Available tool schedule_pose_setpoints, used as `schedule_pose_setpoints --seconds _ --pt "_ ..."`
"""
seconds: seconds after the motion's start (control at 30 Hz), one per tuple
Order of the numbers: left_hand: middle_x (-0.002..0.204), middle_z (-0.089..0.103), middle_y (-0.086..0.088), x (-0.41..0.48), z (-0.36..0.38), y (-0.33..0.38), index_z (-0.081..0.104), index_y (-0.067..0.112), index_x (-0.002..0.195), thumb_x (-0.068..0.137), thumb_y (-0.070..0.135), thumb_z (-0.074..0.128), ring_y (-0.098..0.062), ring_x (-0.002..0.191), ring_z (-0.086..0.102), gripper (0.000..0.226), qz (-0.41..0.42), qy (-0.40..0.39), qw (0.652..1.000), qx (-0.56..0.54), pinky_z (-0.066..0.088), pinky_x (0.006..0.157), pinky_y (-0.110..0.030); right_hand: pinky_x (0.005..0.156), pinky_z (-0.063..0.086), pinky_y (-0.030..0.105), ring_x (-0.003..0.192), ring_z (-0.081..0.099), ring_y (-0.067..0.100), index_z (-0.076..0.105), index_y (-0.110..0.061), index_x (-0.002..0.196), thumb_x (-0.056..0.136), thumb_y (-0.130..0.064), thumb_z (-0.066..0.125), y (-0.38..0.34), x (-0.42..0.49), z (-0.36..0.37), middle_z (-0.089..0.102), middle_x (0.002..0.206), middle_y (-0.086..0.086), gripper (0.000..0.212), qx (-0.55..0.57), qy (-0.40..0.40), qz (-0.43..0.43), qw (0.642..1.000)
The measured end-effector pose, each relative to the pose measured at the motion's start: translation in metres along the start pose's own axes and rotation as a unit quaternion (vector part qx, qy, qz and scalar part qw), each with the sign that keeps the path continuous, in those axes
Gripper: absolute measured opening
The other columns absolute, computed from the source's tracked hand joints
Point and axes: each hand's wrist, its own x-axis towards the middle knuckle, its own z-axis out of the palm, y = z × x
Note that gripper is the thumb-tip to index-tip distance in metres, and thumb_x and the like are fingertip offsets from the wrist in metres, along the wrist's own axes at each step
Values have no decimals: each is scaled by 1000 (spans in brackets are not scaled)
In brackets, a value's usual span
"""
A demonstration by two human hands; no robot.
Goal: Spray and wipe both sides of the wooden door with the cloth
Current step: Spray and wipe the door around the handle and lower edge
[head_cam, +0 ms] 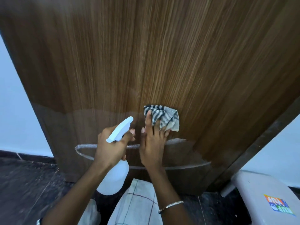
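Where the white wall [13, 111] meets the dark floor [24, 184] at far left, the wooden door [146, 54] stands, wet streaks low on it. Left hand [113, 145] grips the spray bottle [113, 179], nozzle toward the door. Just right of it, right hand [152, 143] lies flat, fingers straight, pressing the striped cloth [164, 117] against the door. Grey plastic object [259, 192], stickered, sits beside the door's right edge

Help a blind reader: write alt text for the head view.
The right hand presses a striped cloth flat against the lower part of a wooden door, while the left hand grips a white spray bottle pointed at the door. The wood near the hands shows damp streaks; the floor is dark.
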Motion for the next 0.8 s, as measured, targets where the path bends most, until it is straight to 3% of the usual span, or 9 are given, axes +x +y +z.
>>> schedule_pose_setpoints --seconds 0.1,0.23,0.47,0.57,0.67,0.8 --pt "74 75 -2 -2 -1 -1 72 19 85 92 22 70 -27 33 52 8 -1 -5 1000 2 48 41 -33 125 2 62 158 8 32 0 -42 162 110 -37 34 34 -3 -16 14 170 6 62 -29 9 2 1000" --pt "77 76 -1 1 -7 -7 71 22 88 90 24 70 -19 35 54 4 -15 8 1000 8 47 42 -29 124 2 64 157 5 35 8 -33 164 107 -34 41 71 7 -28 7 169 6 66 10 128 62 990" --pt "83 75 -4 18 -15 -9 72 11 104 89 26 71 -18 43 60 21 -44 32 998 25 49 45 -29 118 8 74 154 7 46 6 -18 164 108 -33 37 40 15 -4 13 167 24 66 55 179 109 976" --pt "82 75 -1 24 -20 -4 71 12 104 90 25 70 -20 39 58 19 -32 28 999 33 53 48 -38 123 3 66 152 14 44 0 -28 164 108 -37 33 25 12 9 29 161 26 66 -1 151 69 986" --pt "78 75 0 27 -31 -1 72 15 98 91 26 69 -21 36 55 13 -16 29 998 44 53 49 -43 119 7 74 152 15 47 6 -31 164 108 -36 36 -9 19 28 29 161 12 64 -26 132 -6 991" --pt "52 65 8 25 -50 -4 72 16 89 93 23 68 -19 35 55 9 -15 25 997 75 54 52 -43 120 4 71 156 7 40 14 -36 163 111 -34 35 -50 31 48 36 159 4 56 -20 118 -73 990"
